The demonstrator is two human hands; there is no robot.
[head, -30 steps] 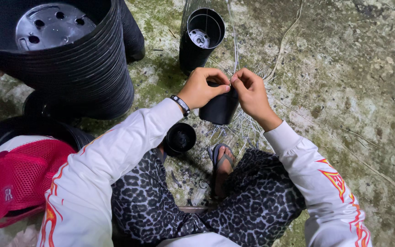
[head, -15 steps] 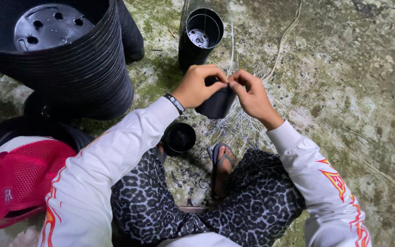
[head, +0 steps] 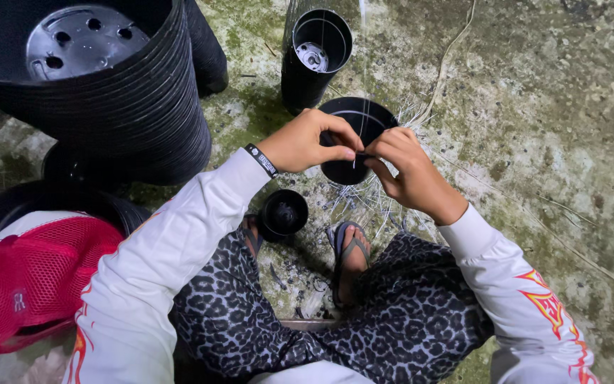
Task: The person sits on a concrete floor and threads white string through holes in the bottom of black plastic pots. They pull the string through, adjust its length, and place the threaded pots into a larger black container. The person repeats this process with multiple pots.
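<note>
A small black plastic pot (head: 355, 128) is held up in front of me, its open mouth now facing the camera. My left hand (head: 305, 141) grips its near rim from the left, a black band on the wrist. My right hand (head: 408, 171) pinches the same rim from the right, fingertips almost meeting the left thumb. A thin pale string (head: 361, 64) runs down from above to where the fingers meet. Loose pale strands (head: 364, 199) lie on the ground below the pot.
A tall stack of large black pots (head: 108, 92) stands at upper left. A narrow stack of small black pots (head: 315, 57) stands beyond my hands. Another small pot (head: 283, 213) lies by my knee. A red mesh cap (head: 30, 284) sits at left. The ground is mossy concrete (head: 534, 107).
The pot has been turned so its open mouth faces up toward the camera. Both hands shifted slightly with it and still hold its rim.
</note>
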